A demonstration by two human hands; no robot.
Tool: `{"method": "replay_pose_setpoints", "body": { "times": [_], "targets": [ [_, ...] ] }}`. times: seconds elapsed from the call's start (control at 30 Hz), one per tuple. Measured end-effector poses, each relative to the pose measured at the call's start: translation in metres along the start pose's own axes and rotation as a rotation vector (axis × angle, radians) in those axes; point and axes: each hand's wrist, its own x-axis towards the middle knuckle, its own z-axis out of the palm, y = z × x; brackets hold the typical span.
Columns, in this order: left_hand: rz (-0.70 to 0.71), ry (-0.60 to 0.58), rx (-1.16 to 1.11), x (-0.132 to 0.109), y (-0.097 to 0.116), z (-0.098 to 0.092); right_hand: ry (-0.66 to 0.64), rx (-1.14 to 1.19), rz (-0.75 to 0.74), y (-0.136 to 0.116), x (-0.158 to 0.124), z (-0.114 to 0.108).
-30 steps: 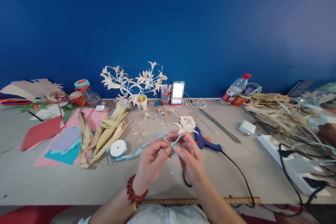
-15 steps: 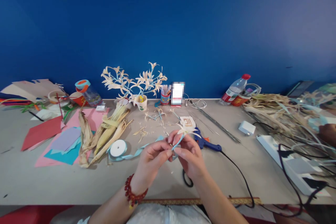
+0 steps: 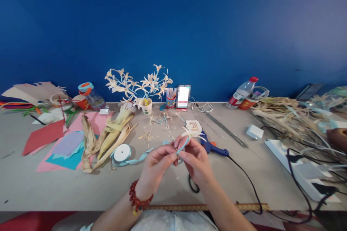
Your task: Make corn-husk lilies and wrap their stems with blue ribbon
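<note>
Over the middle of the table, my left hand (image 3: 157,166) and my right hand (image 3: 195,159) meet, both pinched on a small corn-husk flower (image 3: 191,133) with a light blue wrapped stem (image 3: 182,147). The pale petals stick up above my right fingers. A light blue ribbon (image 3: 141,157) trails from my left hand to a white ribbon spool (image 3: 121,152) lying flat on the table. A red bead bracelet (image 3: 137,199) sits on my left wrist. A blue glue gun (image 3: 214,147) lies just behind my right hand.
Dried corn husks (image 3: 108,139) and coloured paper sheets (image 3: 62,140) lie left. A paper cup with husk flowers (image 3: 138,86) stands at the back, with a plastic bottle (image 3: 242,92), wires (image 3: 226,129), a white charger (image 3: 255,132) and a power strip (image 3: 300,171) right. Another person's hand (image 3: 337,138) shows at the right edge.
My hands have shifted slightly and turned the flower stem between the fingers; the flower sits a little higher. Nothing else on the table moved.
</note>
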Motion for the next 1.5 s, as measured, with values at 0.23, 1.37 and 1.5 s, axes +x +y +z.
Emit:
{"method": "replay_pose_setpoints", "body": {
  "times": [0.23,1.37,1.5],
  "targets": [
    [0.03,-0.02,-0.005,0.001,0.0,0.0,0.03,-0.087,-0.015,-0.001,0.002,-0.002],
    [-0.04,-0.062,-0.104,0.004,0.009,0.0,-0.021,0.023,0.045,-0.002,0.003,-0.005],
    [-0.118,-0.079,-0.21,0.006,0.01,0.0,-0.008,0.024,0.082,0.001,0.003,-0.009]
  ]
}}
